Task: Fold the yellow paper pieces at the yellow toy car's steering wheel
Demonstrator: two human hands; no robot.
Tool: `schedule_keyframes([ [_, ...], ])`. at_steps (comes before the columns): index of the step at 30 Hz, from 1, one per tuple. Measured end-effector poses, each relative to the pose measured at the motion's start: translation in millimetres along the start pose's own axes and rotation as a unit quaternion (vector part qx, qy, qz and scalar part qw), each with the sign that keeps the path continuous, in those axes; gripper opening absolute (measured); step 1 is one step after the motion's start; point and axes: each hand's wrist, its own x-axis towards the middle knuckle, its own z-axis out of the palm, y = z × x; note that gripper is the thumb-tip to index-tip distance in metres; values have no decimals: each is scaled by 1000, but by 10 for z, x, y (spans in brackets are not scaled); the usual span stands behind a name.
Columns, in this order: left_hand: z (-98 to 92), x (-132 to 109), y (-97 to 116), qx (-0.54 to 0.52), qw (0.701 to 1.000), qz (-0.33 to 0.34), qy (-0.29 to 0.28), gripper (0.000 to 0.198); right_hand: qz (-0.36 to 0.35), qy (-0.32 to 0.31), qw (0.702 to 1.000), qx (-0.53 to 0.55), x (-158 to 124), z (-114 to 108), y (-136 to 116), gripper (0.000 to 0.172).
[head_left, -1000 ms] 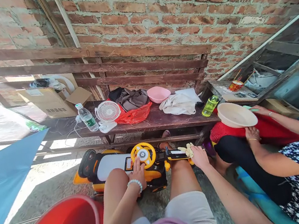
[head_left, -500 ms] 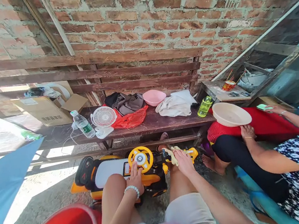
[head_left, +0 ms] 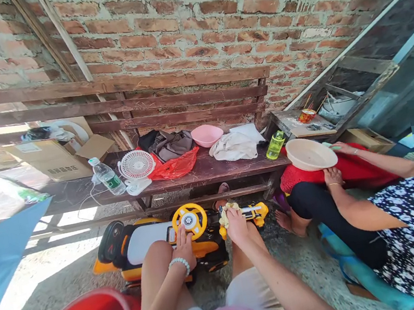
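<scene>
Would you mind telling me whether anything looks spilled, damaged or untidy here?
No spill or damage shows on the toy car. On the bench, the red plastic bag lies crumpled beside dark fabric, looking slightly untidy.

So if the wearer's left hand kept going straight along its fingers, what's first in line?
The yellow steering wheel. The left hand has its fingertips at the near rim, seemingly touching, with the hub just ahead; exact height over the hub is unclear.

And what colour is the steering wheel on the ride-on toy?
The steering wheel is yellow with a pale centre; the head view shows it best.
</scene>
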Motion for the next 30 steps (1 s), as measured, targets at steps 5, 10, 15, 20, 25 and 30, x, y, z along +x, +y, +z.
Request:
schedule_keyframes([
  [5, -5, -4, 2, 8, 1000, -11, 5, 79, -56, -21, 996, -61, -133, -35, 414, 67],
  [10, -19, -13, 23, 8, 1000, -7, -2, 76, 49, -28, 994, -95, -146, -154, 890, 69],
  [15, -18, -9, 12, 5, 1000, -7, -10, 80, 148, -40, 987, -43, -14, -241, 757, 60],
  [20, -20, -16, 12, 7, 1000, -6, -2, 76, 44, -35, 998, 20, 17, -83, 115, 62],
  [25, -40, -29, -5, -12, 1000, 4, -5, 77, -23, -34, 998, 37, -53, 89, 128, 79],
  [30, -84, -29, 32, 8, 1000, -13, -22, 76, 68, -28, 996, 54, 48, -57, 825, 71],
])
